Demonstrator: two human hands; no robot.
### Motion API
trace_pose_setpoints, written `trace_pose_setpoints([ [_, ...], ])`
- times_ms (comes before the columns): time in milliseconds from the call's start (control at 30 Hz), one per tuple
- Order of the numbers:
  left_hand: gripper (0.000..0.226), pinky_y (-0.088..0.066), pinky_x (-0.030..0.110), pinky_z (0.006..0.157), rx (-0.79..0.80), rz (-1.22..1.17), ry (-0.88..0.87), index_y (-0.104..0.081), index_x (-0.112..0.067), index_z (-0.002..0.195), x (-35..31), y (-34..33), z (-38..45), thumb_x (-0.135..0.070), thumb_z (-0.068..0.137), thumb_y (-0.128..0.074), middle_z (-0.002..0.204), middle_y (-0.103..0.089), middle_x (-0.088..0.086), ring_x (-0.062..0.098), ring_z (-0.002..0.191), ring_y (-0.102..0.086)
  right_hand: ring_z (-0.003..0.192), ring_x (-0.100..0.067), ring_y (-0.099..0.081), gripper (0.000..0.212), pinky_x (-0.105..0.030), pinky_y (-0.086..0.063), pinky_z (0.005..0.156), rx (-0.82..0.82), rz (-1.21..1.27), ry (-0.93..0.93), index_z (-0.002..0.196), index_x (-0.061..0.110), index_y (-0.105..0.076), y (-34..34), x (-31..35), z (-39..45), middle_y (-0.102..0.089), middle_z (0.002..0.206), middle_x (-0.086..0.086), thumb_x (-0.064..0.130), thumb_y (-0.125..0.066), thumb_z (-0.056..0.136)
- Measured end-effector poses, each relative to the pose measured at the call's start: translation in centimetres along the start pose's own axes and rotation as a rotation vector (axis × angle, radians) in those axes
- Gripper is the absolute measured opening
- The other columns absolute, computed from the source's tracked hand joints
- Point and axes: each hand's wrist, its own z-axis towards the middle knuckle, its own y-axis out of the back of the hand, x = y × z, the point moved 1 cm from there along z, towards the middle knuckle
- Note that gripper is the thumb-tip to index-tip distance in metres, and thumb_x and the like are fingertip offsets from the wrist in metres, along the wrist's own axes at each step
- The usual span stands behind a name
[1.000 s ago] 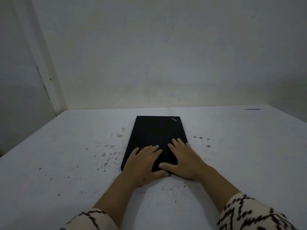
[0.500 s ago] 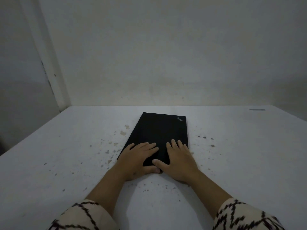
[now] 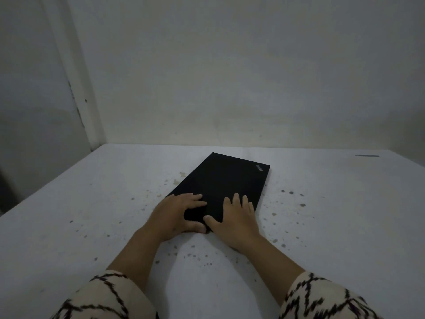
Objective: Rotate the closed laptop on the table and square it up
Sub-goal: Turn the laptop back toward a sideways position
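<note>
A closed black laptop (image 3: 227, 178) lies on the white table (image 3: 92, 203), its long side running away from me and its far end slanted to the right. A small logo sits at its far right corner. My left hand (image 3: 174, 215) grips the near left corner, fingers on the lid and thumb along the near edge. My right hand (image 3: 234, 219) lies on the near right part of the lid, fingers spread, thumb at the near edge beside my left thumb. The near edge of the laptop is mostly hidden under my hands.
The table is speckled with dark spots around the laptop. A wall (image 3: 230, 88) rises directly behind the table's far edge, and another stands at the left. A short dark mark (image 3: 366, 155) lies at the far right of the table.
The laptop has turned clockwise, its far end swinging to the right. Both hands have stayed on its near end and moved with it.
</note>
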Motion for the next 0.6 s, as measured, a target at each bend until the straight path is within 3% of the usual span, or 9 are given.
trace_pose_setpoints([
  [100, 0.068, -0.006, 0.038, 0.121, -0.026, -0.081, 0.077, -0.042, -0.03, 0.14, -0.8, -0.4, -0.8, -0.048, 0.078, -0.065, 0.155, -0.028, -0.013, 0.005, 0.145, -0.018, 0.15, -0.031, -0.001, 0.078, -0.042, -0.003, 0.122, -0.003, -0.008, 0.04, 0.152, 0.011, -0.018, 0.5, -0.4, 0.5, -0.008, 0.162, -0.012, 0.056, -0.041, 0.092],
  [267, 0.063, 0.006, 0.047, 0.12, 0.016, -0.019, 0.219, -0.02, -0.024, 0.149, -4.5, -2.3, -1.5, -0.043, 0.093, -0.043, 0.162, -0.007, -0.004, 0.012, 0.149, 0.001, 0.15, -0.027, -0.009, 0.073, -0.041, -0.008, 0.122, -0.01, -0.042, 0.131, 0.15, 0.012, -0.026, 1.4, -1.4, 2.1, -0.016, 0.161, -0.009, 0.055, -0.042, 0.092],
  [467, 0.074, -0.002, 0.044, 0.12, -0.16, -0.246, 0.495, -0.007, -0.014, 0.151, -6.3, -3.8, -1.4, -0.044, 0.094, -0.042, 0.16, 0.015, 0.012, 0.029, 0.146, 0.021, 0.15, -0.024, -0.012, 0.072, -0.041, -0.008, 0.122, 0.001, -0.035, 0.191, 0.149, 0.013, -0.028, 2.4, -2.6, 3.3, -0.018, 0.161, -0.008, 0.053, -0.045, 0.092],
  [600, 0.085, -0.004, 0.043, 0.12, -0.207, -0.342, 0.593, 0.003, -0.01, 0.151, -6.7, -3.7, -1.2, -0.043, 0.091, -0.049, 0.157, 0.026, 0.014, 0.03, 0.144, 0.027, 0.148, -0.023, -0.018, 0.07, -0.042, -0.012, 0.122, -0.016, -0.039, 0.162, 0.148, 0.012, -0.031, 3.4, -3.8, 5.0, -0.022, 0.159, -0.009, 0.051, -0.047, 0.092],
])
